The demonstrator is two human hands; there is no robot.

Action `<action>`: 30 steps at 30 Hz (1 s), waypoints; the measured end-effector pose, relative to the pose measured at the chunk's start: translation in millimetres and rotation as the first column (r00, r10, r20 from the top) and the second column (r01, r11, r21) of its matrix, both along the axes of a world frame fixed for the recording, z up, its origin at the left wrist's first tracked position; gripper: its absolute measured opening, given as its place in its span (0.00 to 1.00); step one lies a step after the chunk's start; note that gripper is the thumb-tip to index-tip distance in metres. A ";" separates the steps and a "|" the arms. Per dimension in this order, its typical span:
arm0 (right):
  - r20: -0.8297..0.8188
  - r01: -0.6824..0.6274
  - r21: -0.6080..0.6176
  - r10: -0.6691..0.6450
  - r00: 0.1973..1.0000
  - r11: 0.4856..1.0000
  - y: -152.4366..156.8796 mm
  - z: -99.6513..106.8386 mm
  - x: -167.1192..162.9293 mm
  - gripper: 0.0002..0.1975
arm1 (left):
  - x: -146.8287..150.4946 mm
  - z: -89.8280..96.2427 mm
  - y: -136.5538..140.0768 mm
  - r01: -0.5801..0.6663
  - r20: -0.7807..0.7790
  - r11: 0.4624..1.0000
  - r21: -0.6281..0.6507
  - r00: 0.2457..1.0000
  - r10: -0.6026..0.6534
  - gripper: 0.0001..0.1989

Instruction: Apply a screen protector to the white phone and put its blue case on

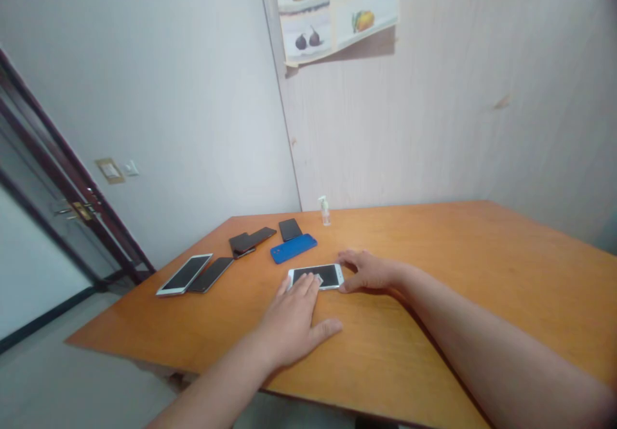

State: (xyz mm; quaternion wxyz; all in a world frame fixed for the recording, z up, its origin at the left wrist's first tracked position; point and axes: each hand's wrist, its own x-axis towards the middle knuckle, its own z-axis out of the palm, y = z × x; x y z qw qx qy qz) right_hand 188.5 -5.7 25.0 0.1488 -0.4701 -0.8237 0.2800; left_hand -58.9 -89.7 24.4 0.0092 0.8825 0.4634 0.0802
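A white-framed smartphone [332, 276] lies face up and flat on the orange-brown wooden table [409, 236], its long sides running left to right. The screen is dark, with white bands at both short ends. The left hand's [292, 329] fingers cover part of its left half; by their tips, on the glass, is a small pale piece [319, 279], too small to identify. The right end sits between the right hand's [369, 271] thumb and fingers.
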 end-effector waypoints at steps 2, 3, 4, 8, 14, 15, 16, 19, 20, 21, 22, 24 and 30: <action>0.011 -0.005 0.002 0.004 1.000 1.000 0.2 0.5 0.1 0.33 | 1.0 -0.3 14.1 -0.051 0.007 0.999 0.019 0.999 0.051 0.43; 0.011 -0.001 0.004 0.001 1.000 1.000 0.1 0.7 0.2 0.33 | 2.4 -0.6 19.8 -0.087 0.012 0.996 0.021 0.996 0.087 0.43; 0.008 0.003 0.008 -0.003 1.000 1.000 0.1 0.8 0.2 0.33 | 4.3 -0.7 23.1 -0.113 0.017 0.993 0.025 0.993 0.113 0.43; -0.011 0.001 0.024 -0.001 1.000 1.000 0.3 0.0 -0.2 0.33 | 11.6 -0.1 9.7 -0.053 0.006 0.999 0.005 0.999 0.053 0.47; -0.009 0.000 0.023 0.000 1.000 1.000 0.4 -0.1 -0.3 0.33 | 8.9 1.7 4.9 0.001 -0.025 1.000 -0.009 1.000 -0.001 0.46; -0.006 0.001 0.019 -0.001 1.000 1.000 0.3 0.0 -0.2 0.33 | 9.5 1.4 10.2 -0.026 -0.014 1.000 0.005 1.000 0.026 0.45; -0.004 0.003 0.015 -0.003 1.000 1.000 0.3 -0.1 -0.1 0.33 | 10.8 0.7 14.8 -0.056 0.000 0.998 0.013 0.998 0.056 0.44; -0.008 0.010 0.018 -0.010 1.000 1.000 0.8 -1.1 -0.1 0.33 | 18.1 -1.8 16.1 -0.072 0.033 0.997 0.014 0.997 0.072 0.44; -0.014 0.010 0.023 -0.010 1.000 1.000 1.1 -1.6 -0.2 0.33 | 20.4 -2.3 12.1 -0.045 0.034 0.999 0.005 0.998 0.045 0.45; -0.019 0.010 0.027 -0.010 1.000 1.000 1.4 -2.0 -0.3 0.33 | 21.9 -2.6 7.1 -0.008 0.029 1.000 -0.006 1.000 0.008 0.46; -0.023 0.008 0.031 -0.007 1.000 0.999 1.8 -2.3 -0.3 0.33 | 22.4 -2.6 2.4 0.031 0.017 0.999 -0.024 0.999 -0.031 0.46; -0.019 -0.002 0.037 0.003 1.000 0.999 2.4 -2.6 -0.4 0.32 | 20.6 -1.7 -2.1 0.085 -0.004 0.995 -0.044 0.996 -0.086 0.45; 0.001 -0.012 0.041 0.011 1.000 0.999 1.0 -0.4 -0.6 0.30 | 17.0 -0.1 23.6 -0.058 0.018 0.998 -0.004 0.998 0.058 0.42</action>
